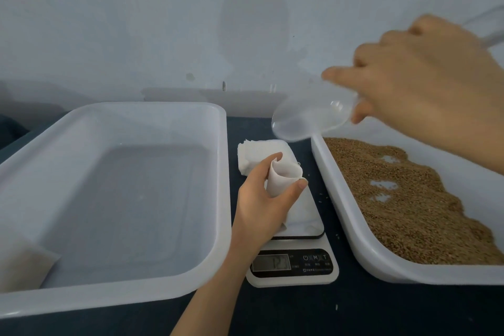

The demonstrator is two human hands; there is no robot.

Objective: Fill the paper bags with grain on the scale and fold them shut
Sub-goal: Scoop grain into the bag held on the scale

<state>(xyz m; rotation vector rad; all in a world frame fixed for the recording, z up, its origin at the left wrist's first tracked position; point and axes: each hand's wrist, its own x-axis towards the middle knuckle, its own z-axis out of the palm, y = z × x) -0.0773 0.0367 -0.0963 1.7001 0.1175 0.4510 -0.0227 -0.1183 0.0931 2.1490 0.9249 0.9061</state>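
Observation:
My left hand [259,199] holds a small white paper bag [283,174] open between thumb and fingers, just above the white kitchen scale [297,262]. The scale's display shows digits I cannot read for sure. My right hand [425,84] grips a clear plastic scoop [308,120], tilted down to the left above the bag; the scoop looks empty. Brown grain [403,199] fills the white tray [343,224] on the right. A stack of flat white bags [246,158] lies behind the scale.
A large white plastic tub [114,199] stands on the left, with one pale bag [24,267] lying in its near left corner. A few loose grains lie on the dark tabletop [327,314]. A pale wall rises behind.

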